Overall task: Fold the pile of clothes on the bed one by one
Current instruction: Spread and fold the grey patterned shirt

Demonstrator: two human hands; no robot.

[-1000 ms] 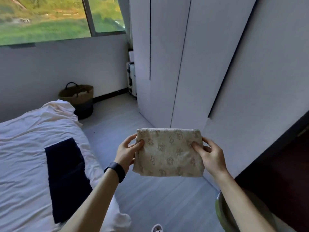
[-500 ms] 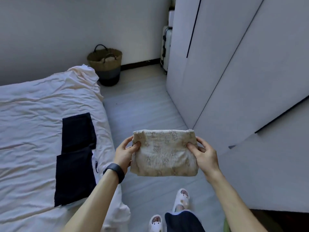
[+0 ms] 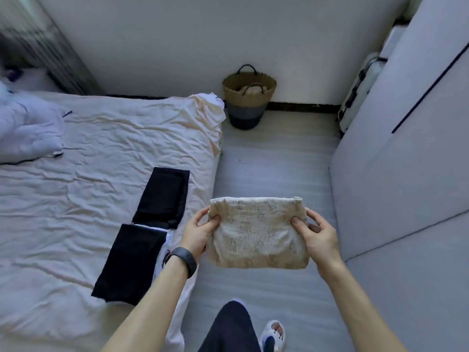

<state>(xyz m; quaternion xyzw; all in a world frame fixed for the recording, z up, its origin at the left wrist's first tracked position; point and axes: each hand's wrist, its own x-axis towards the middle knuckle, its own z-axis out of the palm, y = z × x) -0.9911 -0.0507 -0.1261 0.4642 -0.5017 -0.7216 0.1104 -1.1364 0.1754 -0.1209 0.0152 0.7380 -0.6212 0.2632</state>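
Observation:
I hold a folded beige patterned cloth in the air above the floor, just right of the bed's edge. My left hand pinches its left side, thumb on top. My right hand pinches its right side the same way. On the bed two folded dark garments lie end to end near the right edge, one farther and one nearer. A crumpled pale heap of clothes lies at the bed's far left.
A woven basket with something pale inside stands on the floor by the far wall. White wardrobe doors line the right side, with a suitcase beside them. My legs and a white slipper show at the bottom.
My view has swung left and down, from the wardrobe and window toward the bed. The cloth stays held between both hands in the same grip.

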